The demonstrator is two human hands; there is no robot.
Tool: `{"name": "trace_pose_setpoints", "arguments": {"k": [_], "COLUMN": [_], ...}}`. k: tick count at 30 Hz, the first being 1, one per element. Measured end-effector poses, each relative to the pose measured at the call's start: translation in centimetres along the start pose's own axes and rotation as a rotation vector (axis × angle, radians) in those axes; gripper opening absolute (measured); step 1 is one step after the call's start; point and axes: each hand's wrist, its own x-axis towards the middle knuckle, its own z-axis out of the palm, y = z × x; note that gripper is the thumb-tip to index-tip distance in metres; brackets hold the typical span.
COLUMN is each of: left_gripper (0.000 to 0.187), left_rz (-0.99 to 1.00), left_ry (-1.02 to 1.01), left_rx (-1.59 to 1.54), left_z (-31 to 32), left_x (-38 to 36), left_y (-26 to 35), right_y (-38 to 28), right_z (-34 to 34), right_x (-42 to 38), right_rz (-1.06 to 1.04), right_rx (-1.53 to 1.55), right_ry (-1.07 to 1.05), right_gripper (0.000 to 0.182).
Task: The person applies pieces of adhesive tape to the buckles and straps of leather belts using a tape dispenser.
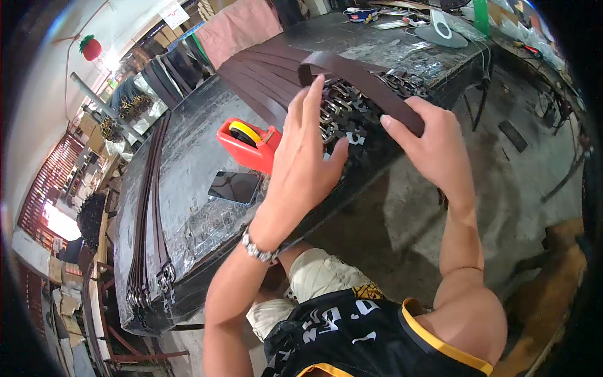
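Note:
A dark brown leather belt (370, 85) arches over a row of other belts, and my right hand (436, 141) pinches its near end between thumb and fingers. My left hand (298, 154) is raised with fingers stretched and thumb apart, its fingertips close to the looped part of that belt. Beneath lie several brown belts (267, 66) side by side, stretching toward the far side of the table. Their metal buckles (338, 103) cluster at the table's near edge, partly hidden by my left hand. A red tape dispenser (242, 151) with a yellow-and-black roll stands just left of my left hand.
A dark phone (234, 187) lies on the black table (188, 138). More belts (147, 213) run along the left side, buckles at the front corner. A pink cloth (242, 31) covers something at the back. A grey-white stand (441, 31) sits far right, near a cluttered side bench.

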Motion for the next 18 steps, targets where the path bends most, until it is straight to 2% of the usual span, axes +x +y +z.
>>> {"name": "trace_pose_setpoints", "arguments": {"k": [3, 4, 7, 8, 10, 12, 14, 17, 18], "left_gripper": [0.087, 0.075, 0.063, 0.048, 0.044, 0.039, 0.035, 0.032, 0.03], "left_rz": [0.106, 0.107, 0.329, 0.323, 0.288, 0.285, 0.309, 0.271, 0.232], "left_ry": [0.127, 0.121, -0.001, 0.014, -0.091, -0.148, -0.155, -0.21, -0.259], "left_rx": [0.118, 0.151, 0.358, 0.3, 0.207, 0.176, 0.199, 0.162, 0.168], "left_z": [2.0, 1.9, 3.1, 3.6, 4.9, 5.6, 5.7, 6.4, 6.3], "left_x": [2.6, 3.3, 5.2, 5.5, 6.0, 6.3, 6.4, 6.4, 6.5], "left_y": [-0.4, 0.4, 0.6, 0.8, 0.0, -1.0, -2.0, -5.5, -6.4], "right_y": [-0.9, -1.1, -1.5, -0.9, 0.1, -0.1, -1.3, -0.1, -0.1], "right_z": [-2.3, -3.2, -4.3, -4.5, -4.6, -4.9, -6.0, -4.8, -3.7], "right_x": [-0.3, -0.4, -1.0, -1.0, -0.9, -1.1, -1.5, -1.1, -0.8], "right_rz": [0.054, 0.09, 0.012, -0.002, -0.089, -0.031, 0.174, 0.16, 0.092], "right_rx": [0.123, 0.166, 0.33, 0.338, 0.293, 0.273, 0.266, 0.145, 0.095], "right_ry": [-0.106, -0.157, -0.063, -0.105, -0.061, -0.082, -0.175, -0.266, -0.255], "right_gripper": [0.03, 0.029, 0.028, 0.03, 0.034, 0.039, 0.045, 0.051, 0.055]}}
